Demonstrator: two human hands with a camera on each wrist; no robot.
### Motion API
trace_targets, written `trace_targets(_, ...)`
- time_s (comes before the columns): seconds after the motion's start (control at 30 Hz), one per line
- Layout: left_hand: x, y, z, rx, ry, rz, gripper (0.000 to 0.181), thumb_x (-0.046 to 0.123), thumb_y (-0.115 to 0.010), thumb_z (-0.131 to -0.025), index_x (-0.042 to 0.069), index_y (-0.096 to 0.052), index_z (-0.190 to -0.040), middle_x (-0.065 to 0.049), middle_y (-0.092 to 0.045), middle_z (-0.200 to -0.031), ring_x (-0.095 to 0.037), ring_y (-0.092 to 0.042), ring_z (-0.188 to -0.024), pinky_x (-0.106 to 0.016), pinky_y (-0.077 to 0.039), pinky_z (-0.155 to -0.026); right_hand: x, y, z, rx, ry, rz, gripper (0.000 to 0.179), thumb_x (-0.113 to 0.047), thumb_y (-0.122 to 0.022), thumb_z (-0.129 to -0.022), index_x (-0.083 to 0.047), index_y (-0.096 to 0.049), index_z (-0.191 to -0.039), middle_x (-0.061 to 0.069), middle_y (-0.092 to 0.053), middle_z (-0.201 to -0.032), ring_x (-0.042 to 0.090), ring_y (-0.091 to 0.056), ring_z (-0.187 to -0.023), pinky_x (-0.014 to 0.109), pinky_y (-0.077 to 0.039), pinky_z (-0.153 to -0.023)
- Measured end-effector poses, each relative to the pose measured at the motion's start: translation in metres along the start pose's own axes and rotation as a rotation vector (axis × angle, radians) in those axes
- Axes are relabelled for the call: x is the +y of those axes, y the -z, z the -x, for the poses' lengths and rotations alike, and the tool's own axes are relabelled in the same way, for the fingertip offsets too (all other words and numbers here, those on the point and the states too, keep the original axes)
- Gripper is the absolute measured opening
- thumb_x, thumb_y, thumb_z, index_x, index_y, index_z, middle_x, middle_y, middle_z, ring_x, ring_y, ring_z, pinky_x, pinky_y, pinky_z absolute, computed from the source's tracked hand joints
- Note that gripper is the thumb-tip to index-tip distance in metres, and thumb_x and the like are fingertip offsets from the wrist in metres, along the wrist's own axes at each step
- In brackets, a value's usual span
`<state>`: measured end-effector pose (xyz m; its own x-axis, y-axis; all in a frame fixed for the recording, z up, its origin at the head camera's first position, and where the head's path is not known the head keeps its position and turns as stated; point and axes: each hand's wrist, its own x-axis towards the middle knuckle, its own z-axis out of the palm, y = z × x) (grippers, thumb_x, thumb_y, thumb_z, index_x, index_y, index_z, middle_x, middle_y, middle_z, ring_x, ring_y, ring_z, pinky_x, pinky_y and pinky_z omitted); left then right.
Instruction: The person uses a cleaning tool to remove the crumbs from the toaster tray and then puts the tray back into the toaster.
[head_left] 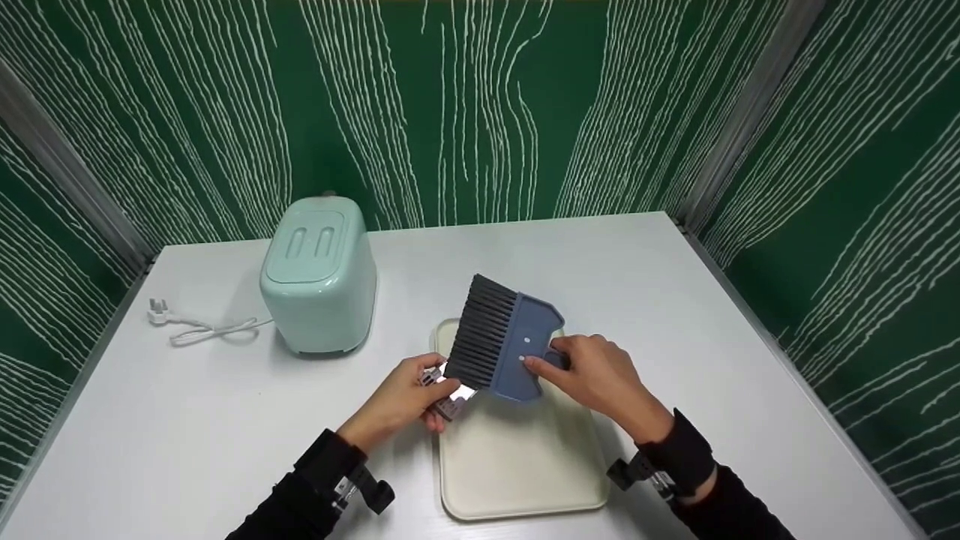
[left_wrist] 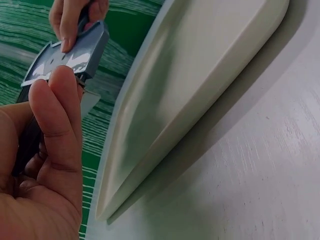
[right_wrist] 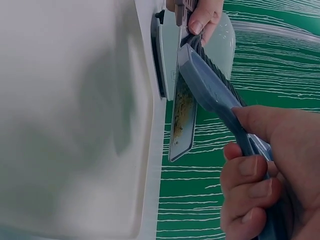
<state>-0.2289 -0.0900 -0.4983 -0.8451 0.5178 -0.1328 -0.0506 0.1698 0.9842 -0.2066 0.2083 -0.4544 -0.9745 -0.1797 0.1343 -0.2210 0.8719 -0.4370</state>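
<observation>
My right hand (head_left: 604, 375) grips the handle of a blue brush (head_left: 529, 334) with dark bristles, its thumb lying on the blue head. Opposite, my left hand (head_left: 405, 394) pinches one end of a thin metal crumb tray (head_left: 453, 405). In the right wrist view the crumb tray (right_wrist: 182, 122) is tilted steeply, with brown crumbs scattered on its face. The bristles (head_left: 478, 334) overlap the crumb tray and hide much of it from above. Both are held over the upper left part of a cream serving tray (head_left: 525, 472) lying on the table.
A mint-green toaster (head_left: 319, 277) stands at the back left of the white table (head_left: 187, 420). Its white cord and plug (head_left: 202, 330) lie to its left. Green walls with white streaks (head_left: 480, 112) enclose the table at the back and sides.
</observation>
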Motion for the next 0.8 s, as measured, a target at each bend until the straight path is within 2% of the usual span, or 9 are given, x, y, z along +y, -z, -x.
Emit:
trace_targets(0.27,0.004,0.003,0.003,0.001,-0.006,0.009,0.025,0.008,-0.065,-0.107,-0.008,-0.058,-0.125,-0.002,-0.071,-0.067,-0.006,-0.065,-0.047,-0.02,-0.055,-0.045,0.002,0.0,0.002,0.039,0.008,0.022,0.058,-0.054,-0.075,-0.098,-0.022,-0.038,-0.065,-0.011,-0.028,-0.059,0.007,-0.029,-0.056,0.026,-0.016,-0.054)
trace_targets(0.5,0.007,0.005,0.005,0.027,-0.012,-0.04,0.023,0.008,-0.067,-0.105,-0.006,-0.058,-0.121,-0.003,-0.07,-0.067,-0.007,-0.065,-0.045,-0.022,-0.056,-0.044,0.003,0.001,0.003,0.056,-0.005,0.043,0.057,-0.053,-0.076,-0.097,-0.021,-0.041,-0.065,-0.01,-0.03,-0.058,0.008,-0.032,-0.055,0.026,-0.019,-0.052)
trace_targets(0.67,0.009,0.006,0.006,0.036,-0.011,-0.082,0.017,0.008,-0.067,-0.105,-0.002,-0.057,-0.113,-0.003,-0.071,-0.065,-0.007,-0.065,-0.044,-0.027,-0.058,-0.045,0.003,0.003,0.005,0.078,-0.005,0.054,0.057,-0.051,-0.077,-0.097,-0.021,-0.04,-0.064,-0.011,-0.028,-0.058,0.008,-0.031,-0.055,0.026,-0.017,-0.052)
trace_targets(0.8,0.011,0.006,0.007,0.041,-0.015,-0.121,0.019,0.008,-0.067,-0.105,-0.002,-0.058,-0.119,-0.003,-0.072,-0.065,-0.007,-0.064,-0.044,-0.036,-0.061,-0.047,0.004,0.003,0.006,0.091,-0.01,0.07,0.056,-0.05,-0.078,-0.096,-0.021,-0.042,-0.064,-0.011,-0.029,-0.058,0.008,-0.033,-0.056,0.026,-0.019,-0.051)
